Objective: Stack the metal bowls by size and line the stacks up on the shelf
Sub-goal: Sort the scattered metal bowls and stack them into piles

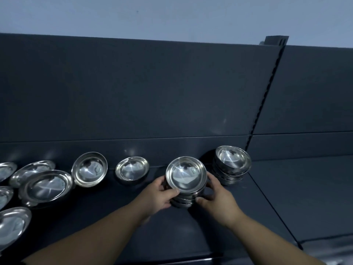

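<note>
Listing left to right:

- **Loose shiny round steel bowls** (45, 188): mixed sizes, overlapping and unstacked on the dark grey shelf (267, 207).
- **Tilted steel bowl** (89, 169): leans on its neighbour.
- **Small lone steel bowl** (132, 170): stands mouth up.
- **Stack of shallow steel bowls** (186, 176): at centre, mouths up, axis near upright. The left hand (158, 194) and right hand (217, 197) grasp it, fingers curled round its sides. Whether it is resting or lifted is unclear.
- **Stack of deeper steel bowls** (233, 165): just right, against the back panel.

Judged status: two stacks are built, and the left group is still to sort.

No legible text, label, brand or number on the metal bowls (132, 169) or shelf (282, 203), perhaps through dimness.
</note>
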The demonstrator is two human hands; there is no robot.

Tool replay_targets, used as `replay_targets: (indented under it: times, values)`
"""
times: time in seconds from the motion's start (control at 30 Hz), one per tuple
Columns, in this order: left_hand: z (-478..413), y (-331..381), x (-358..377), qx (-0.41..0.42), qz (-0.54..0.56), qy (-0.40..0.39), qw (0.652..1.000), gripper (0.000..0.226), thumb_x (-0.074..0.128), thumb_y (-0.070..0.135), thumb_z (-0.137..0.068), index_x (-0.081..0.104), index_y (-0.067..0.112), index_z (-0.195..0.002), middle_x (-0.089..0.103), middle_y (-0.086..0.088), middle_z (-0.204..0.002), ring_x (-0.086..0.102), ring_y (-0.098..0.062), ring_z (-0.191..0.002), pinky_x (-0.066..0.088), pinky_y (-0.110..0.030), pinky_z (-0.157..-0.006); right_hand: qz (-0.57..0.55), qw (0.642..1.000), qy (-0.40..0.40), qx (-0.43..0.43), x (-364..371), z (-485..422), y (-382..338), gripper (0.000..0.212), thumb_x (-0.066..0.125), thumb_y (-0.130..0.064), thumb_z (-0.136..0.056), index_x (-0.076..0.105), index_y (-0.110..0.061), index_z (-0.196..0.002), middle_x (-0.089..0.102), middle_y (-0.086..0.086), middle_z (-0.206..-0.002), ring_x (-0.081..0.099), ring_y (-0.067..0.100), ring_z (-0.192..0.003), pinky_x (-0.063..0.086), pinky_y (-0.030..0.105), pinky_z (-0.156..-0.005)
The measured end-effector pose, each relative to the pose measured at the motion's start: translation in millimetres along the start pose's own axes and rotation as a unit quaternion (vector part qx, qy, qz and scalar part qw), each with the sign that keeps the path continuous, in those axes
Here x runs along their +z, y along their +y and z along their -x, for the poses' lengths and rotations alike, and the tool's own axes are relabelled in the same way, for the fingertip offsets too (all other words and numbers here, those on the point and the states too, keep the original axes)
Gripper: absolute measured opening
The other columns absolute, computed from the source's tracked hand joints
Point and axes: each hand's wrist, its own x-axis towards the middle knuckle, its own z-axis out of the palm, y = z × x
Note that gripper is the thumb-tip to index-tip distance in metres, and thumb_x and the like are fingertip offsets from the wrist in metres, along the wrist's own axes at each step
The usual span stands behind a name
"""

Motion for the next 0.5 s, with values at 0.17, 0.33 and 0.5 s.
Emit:
replay_targets:
  times: [0.17, 0.33, 0.5]
  values:
    - [-30, 3, 31, 0.022, -0.002, 0.020, 1.000, 0.058, 0.067, 0.016, -0.087, 0.039, 0.023, -0.138, 0.062, -0.002, -0.122, 0.061, -0.019, -0.112, 0.052, -0.028, -0.085, 0.013, 1.000, 0.026, 0.001, -23, -14, 8, 0.085, 0.072, -0.014, -0.082, 0.023, -0.032, -0.149, 0.055, -0.016, -0.121, 0.060, 0.011, -0.116, 0.046, 0.031, -0.104]
    - [-38, -4, 43, 0.028, -0.067, 0.069, 0.995, 0.072, 0.071, 0.027, -0.083, 0.033, 0.026, -0.145, 0.054, 0.004, -0.135, 0.054, -0.011, -0.120, 0.047, -0.034, -0.101, 0.068, 0.997, 0.030, 0.024, -27, -18, 26, 0.070, 0.074, -0.019, -0.080, 0.039, -0.016, -0.140, 0.061, 0.002, -0.130, 0.058, 0.019, -0.119, 0.044, 0.027, -0.102]
    - [-17, -31, 18, 0.030, -0.328, 0.142, 0.933, 0.079, 0.070, 0.042, -0.080, 0.032, 0.021, -0.146, 0.040, 0.001, -0.149, 0.038, -0.014, -0.136, 0.030, -0.028, -0.113, 0.183, 0.982, -0.044, 0.002, -13, -2, 32, 0.029, 0.069, -0.033, -0.081, 0.066, -0.021, -0.108, 0.069, -0.001, -0.111, 0.064, 0.016, -0.104, 0.043, 0.019, -0.086]
